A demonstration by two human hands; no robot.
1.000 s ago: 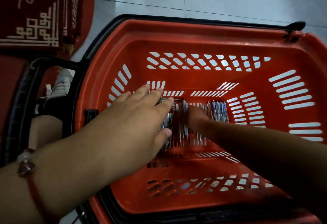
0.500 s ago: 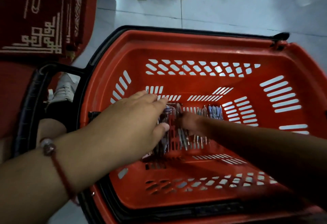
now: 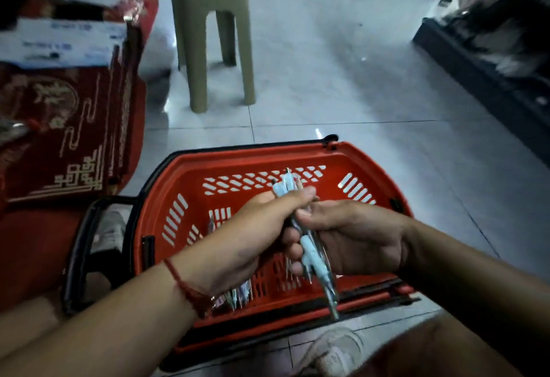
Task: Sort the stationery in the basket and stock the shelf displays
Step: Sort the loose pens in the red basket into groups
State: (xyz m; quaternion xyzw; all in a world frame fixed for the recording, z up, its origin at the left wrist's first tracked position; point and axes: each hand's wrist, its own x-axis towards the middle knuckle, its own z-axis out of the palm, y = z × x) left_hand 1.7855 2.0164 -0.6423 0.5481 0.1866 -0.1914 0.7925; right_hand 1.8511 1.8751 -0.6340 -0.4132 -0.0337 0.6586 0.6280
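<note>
Above the basket, left hand and right hand clenched around a pen bundle: light, stiff, slippery; best gripped mid-length.

Pale-blue pens bunched above red basket; more pens inside

- The basket sits on the floor, directly before the person.
- Both hands meet above the basket's middle: the left hand on the left, the right hand on the right, touching.
- A bundle of pens runs between the two hands, gripped by both, its ends sticking out beyond the basket's far and near sides.
- More pens lie in the basket near its near-left corner.
- A stool stands behind the basket.
- Stacked mats lie left of the basket.
- A shelf base runs along the right.
- A shoe rests before the basket's near edge.
</note>
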